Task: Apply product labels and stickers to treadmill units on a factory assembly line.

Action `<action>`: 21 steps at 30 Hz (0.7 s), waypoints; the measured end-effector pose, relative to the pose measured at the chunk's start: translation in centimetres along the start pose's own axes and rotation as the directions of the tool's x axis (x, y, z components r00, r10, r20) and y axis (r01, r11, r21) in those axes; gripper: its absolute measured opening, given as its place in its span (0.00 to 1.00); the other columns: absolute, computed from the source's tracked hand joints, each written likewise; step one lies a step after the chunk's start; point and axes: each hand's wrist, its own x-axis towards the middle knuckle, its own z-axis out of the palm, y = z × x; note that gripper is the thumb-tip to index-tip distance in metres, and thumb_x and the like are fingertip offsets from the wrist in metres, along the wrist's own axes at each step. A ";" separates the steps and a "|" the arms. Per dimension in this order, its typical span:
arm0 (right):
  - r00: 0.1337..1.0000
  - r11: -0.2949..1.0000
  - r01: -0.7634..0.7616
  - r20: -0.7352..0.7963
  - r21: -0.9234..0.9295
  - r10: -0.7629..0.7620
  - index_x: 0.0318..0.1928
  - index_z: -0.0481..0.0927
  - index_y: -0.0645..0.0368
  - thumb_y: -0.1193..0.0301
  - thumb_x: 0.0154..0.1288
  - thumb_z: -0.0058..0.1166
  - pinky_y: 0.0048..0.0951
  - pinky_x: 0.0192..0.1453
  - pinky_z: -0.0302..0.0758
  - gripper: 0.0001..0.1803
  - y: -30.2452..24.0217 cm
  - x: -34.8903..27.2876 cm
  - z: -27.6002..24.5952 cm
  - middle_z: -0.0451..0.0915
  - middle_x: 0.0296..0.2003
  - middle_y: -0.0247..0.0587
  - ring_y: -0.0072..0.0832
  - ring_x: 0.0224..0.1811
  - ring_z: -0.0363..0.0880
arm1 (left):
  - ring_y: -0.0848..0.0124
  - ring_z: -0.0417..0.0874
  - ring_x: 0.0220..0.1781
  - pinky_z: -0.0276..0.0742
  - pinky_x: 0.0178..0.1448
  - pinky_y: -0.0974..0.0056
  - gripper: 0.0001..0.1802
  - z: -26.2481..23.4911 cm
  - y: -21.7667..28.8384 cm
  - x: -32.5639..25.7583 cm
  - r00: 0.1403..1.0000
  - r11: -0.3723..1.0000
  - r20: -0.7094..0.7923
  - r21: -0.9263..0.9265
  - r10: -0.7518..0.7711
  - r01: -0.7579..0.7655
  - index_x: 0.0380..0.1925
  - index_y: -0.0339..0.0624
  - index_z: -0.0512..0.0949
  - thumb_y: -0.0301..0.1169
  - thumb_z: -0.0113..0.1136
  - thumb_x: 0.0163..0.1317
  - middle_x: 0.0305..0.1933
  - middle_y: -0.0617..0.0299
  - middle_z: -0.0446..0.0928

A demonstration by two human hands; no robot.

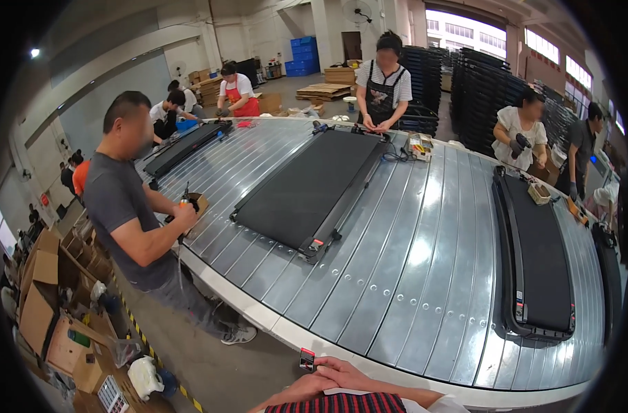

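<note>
At the lower edge both hands meet just in front of the chest, at the near rim of the conveyor [396,289]. The left hand [307,385] has its fingers curled around a small dark device [306,359] with a red mark, which stands upright out of the grip. The right hand [348,375] lies over the left, fingers together and laid flat across it; whether it also touches the device I cannot tell. A plaid sleeve [341,403] shows below the hands. On the ribbed metal conveyor lie flat black treadmills, one [307,186] in the middle and another [537,261] to the right. A person in a grey shirt [118,206] stands to the left at the belt's edge beside cardboard boxes [42,289], and other workers stand along the far side.
</note>
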 end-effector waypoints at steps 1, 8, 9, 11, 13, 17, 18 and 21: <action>0.999 1.000 0.025 -0.020 -0.019 -0.026 0.51 0.66 0.60 0.63 0.64 0.43 0.19 0.44 0.68 0.19 -0.3 0.1 -0.5 0.75 0.36 0.36 0.17 0.39 0.71 | 0.68 0.66 0.54 0.61 0.55 0.71 0.12 -0.3 0.8 0.4 0.990 0.977 0.031 0.157 0.139 -0.143 0.37 0.46 0.76 0.26 0.51 0.51 0.46 0.58 0.68; 0.963 0.989 0.094 -0.264 0.112 -0.062 0.54 0.62 0.60 0.68 0.65 0.39 0.24 0.46 0.70 0.18 -1.1 1.3 -4.8 0.76 0.37 0.43 0.22 0.39 0.74 | 0.60 0.71 0.49 0.69 0.49 0.67 0.12 -3.2 4.9 4.5 0.900 0.698 0.305 0.569 0.312 -0.435 0.36 0.46 0.74 0.29 0.51 0.49 0.45 0.57 0.70; 0.933 0.986 0.164 -0.328 0.027 -0.146 0.54 0.61 0.61 0.71 0.64 0.41 0.25 0.45 0.71 0.18 -0.3 1.8 -6.0 0.76 0.36 0.43 0.23 0.38 0.75 | 0.60 0.71 0.51 0.70 0.49 0.65 0.13 -4.0 5.3 5.4 0.857 0.603 0.379 0.610 0.348 -0.514 0.37 0.45 0.73 0.29 0.52 0.49 0.48 0.55 0.70; 0.906 0.977 0.184 -0.367 -0.103 -0.210 0.53 0.61 0.62 0.74 0.62 0.43 0.25 0.45 0.71 0.19 0.0 2.6 -7.0 0.76 0.36 0.43 0.23 0.38 0.75 | 0.60 0.72 0.51 0.69 0.50 0.64 0.14 -4.5 7.3 5.8 0.784 0.505 0.359 0.614 0.506 -0.607 0.39 0.46 0.73 0.27 0.53 0.48 0.48 0.55 0.70; 0.871 0.923 0.191 -0.376 -0.333 -0.316 0.53 0.61 0.62 0.81 0.56 0.46 0.25 0.44 0.71 0.22 -0.9 3.2 -7.3 0.76 0.35 0.41 0.23 0.38 0.75 | 0.58 0.68 0.55 0.66 0.55 0.59 0.18 -5.6 7.5 7.0 0.673 0.403 0.294 0.617 0.679 -0.676 0.40 0.47 0.74 0.26 0.55 0.45 0.52 0.54 0.68; 0.800 0.857 0.278 -0.389 -0.434 -0.456 0.53 0.61 0.59 0.77 0.59 0.47 0.22 0.38 0.70 0.21 -0.9 7.2 -7.3 0.77 0.31 0.38 0.21 0.34 0.74 | 0.56 0.63 0.60 0.61 0.60 0.57 0.17 -9.4 8.0 8.8 0.615 0.314 0.451 0.577 0.647 -0.754 0.40 0.46 0.74 0.27 0.54 0.45 0.57 0.52 0.64; 0.785 0.864 0.357 -0.388 -0.355 -0.484 0.53 0.61 0.59 0.76 0.58 0.48 0.22 0.37 0.70 0.21 -1.2 8.4 -6.9 0.77 0.31 0.39 0.21 0.33 0.74 | 0.56 0.61 0.61 0.59 0.61 0.57 0.17 -10.3 7.7 8.9 0.611 0.313 0.457 0.571 0.646 -0.759 0.40 0.46 0.74 0.27 0.53 0.46 0.58 0.51 0.62; 0.766 0.901 0.373 -0.476 -0.220 -0.433 0.53 0.61 0.59 0.73 0.58 0.50 0.22 0.36 0.71 0.22 -1.7 12.8 -5.7 0.76 0.30 0.41 0.22 0.32 0.74 | 0.55 0.59 0.62 0.56 0.63 0.55 0.16 -14.4 7.2 9.2 0.572 0.268 0.526 0.544 0.630 -0.795 0.41 0.46 0.74 0.29 0.51 0.48 0.60 0.51 0.60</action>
